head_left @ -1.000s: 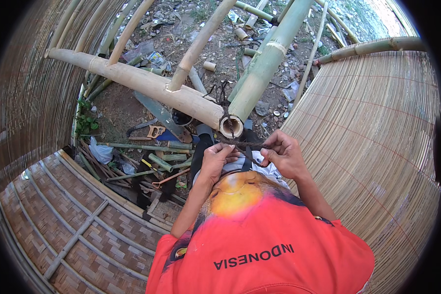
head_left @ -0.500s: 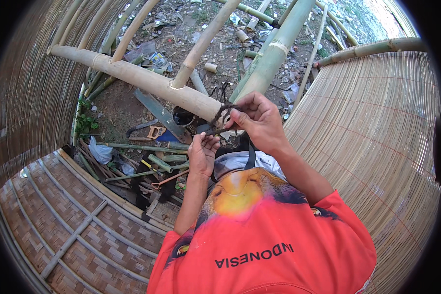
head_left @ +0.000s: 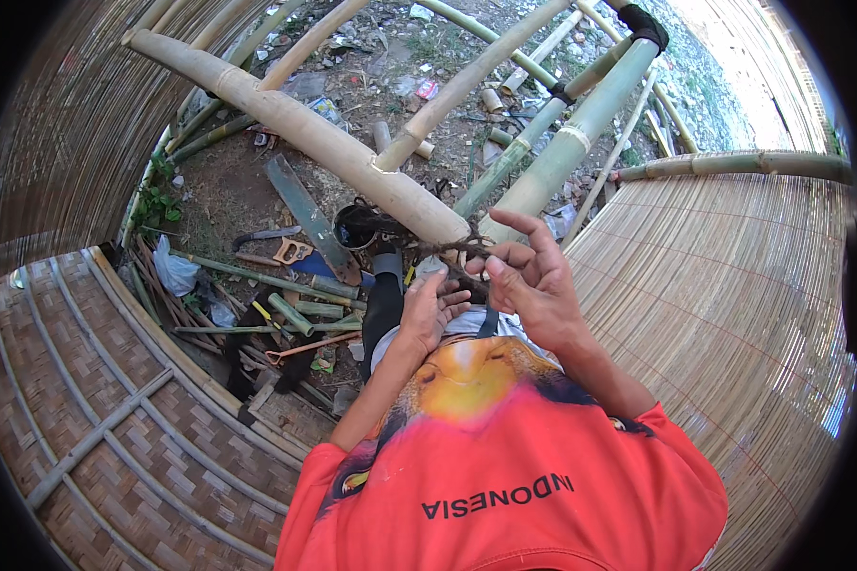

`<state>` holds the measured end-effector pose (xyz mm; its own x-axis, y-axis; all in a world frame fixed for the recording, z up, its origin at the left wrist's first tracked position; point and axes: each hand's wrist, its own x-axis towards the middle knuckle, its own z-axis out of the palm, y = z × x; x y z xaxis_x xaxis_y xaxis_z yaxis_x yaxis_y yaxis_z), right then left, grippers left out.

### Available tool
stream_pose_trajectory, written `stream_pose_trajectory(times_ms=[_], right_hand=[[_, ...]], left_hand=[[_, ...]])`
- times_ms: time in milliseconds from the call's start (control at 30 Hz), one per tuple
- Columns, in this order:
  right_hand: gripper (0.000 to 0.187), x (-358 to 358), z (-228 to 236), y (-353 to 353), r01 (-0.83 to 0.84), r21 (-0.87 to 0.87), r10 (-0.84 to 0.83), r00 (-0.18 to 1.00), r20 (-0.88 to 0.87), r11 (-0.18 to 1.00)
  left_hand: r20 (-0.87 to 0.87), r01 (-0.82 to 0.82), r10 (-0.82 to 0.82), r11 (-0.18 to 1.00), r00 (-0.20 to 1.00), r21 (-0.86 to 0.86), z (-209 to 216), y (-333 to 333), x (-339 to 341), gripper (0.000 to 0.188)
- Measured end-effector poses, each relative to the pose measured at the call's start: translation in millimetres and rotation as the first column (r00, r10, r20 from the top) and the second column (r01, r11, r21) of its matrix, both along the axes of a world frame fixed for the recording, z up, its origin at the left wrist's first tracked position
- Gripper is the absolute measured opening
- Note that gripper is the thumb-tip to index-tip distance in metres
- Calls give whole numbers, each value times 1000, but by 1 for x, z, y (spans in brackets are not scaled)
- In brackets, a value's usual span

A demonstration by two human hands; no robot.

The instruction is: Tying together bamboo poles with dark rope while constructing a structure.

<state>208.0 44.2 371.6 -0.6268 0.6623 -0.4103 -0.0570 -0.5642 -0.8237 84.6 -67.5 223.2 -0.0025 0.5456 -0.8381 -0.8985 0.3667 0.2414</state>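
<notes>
A dark, hairy fibre cord [head_left: 468,249] wraps round the near end of a pale bamboo pole [head_left: 352,162], where the pole meets a thicker green bamboo pole [head_left: 541,181]. On the right of this joint my right hand [head_left: 540,290] pinches the cord between its thumb and a finger, with the index finger lifted. Just below the pole's end is my left hand [head_left: 430,311], palm up, its thumb and fingers curled in at the cord's lower strands. The exact grip of its fingertips is partly hidden.
Woven bamboo matting [head_left: 114,409] spans the lower left, and a slatted bamboo screen [head_left: 705,314] the right. On the ground lie a handsaw [head_left: 293,251], cut bamboo pieces [head_left: 290,314] and a plastic bag [head_left: 174,269]. A dark round container [head_left: 354,226] stands below the pole.
The view has shifted, so the poles appear further right. My right index finger has lifted away from the thumb. My left hand has come nearer to the right hand, below the pole's end.
</notes>
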Motion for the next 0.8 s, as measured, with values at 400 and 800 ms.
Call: stream_pose_trajectory(times_ms=[400, 800], right_hand=[[48, 18, -8, -56, -105, -57, 107, 994, 34, 993], [49, 28, 1, -65, -1, 129, -9, 997, 78, 992]], left_hand=[[96, -21, 20, 1000, 995, 8, -88, -3, -16, 20], [0, -35, 35, 998, 999, 46, -77, 0, -11, 11]])
